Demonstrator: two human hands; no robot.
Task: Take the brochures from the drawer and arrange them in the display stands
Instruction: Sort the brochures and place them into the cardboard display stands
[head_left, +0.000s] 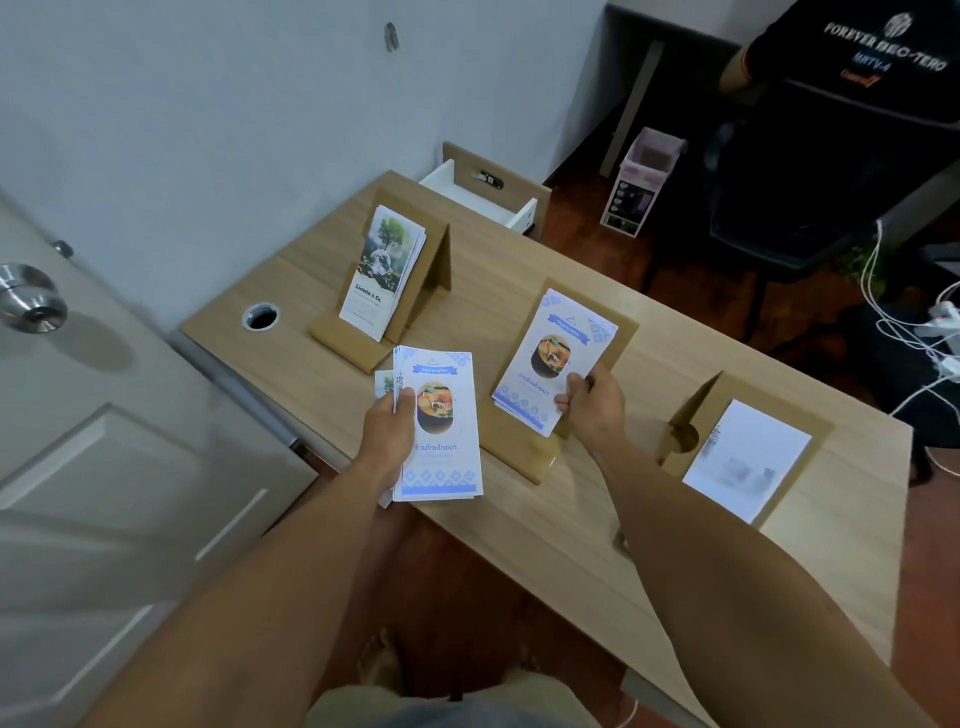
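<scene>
Left to right on the tabletop (545, 525): my left hand (387, 434), its grip curled round a brochure stack (441, 431); my right hand (592, 402) pinching one brochure (553, 358) against the middle stand (524, 447); the right stand (779, 415), holding a white sheet.

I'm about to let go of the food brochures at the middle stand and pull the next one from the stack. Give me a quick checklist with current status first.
1. Right hand grips the food brochures at their lower right corner: ok.
2. Brochures seated on the lip of the middle stand: cannot tell; the bottom edge looks to be above the lip.
3. Brochures squared up: not ok, their edges are fanned.
4. Left hand holds the remaining stack firmly: ok.
5. Stack sorted: not ok, a tree brochure corner peeks out behind it.
6. Left stand already filled with tree brochures: ok.
</scene>
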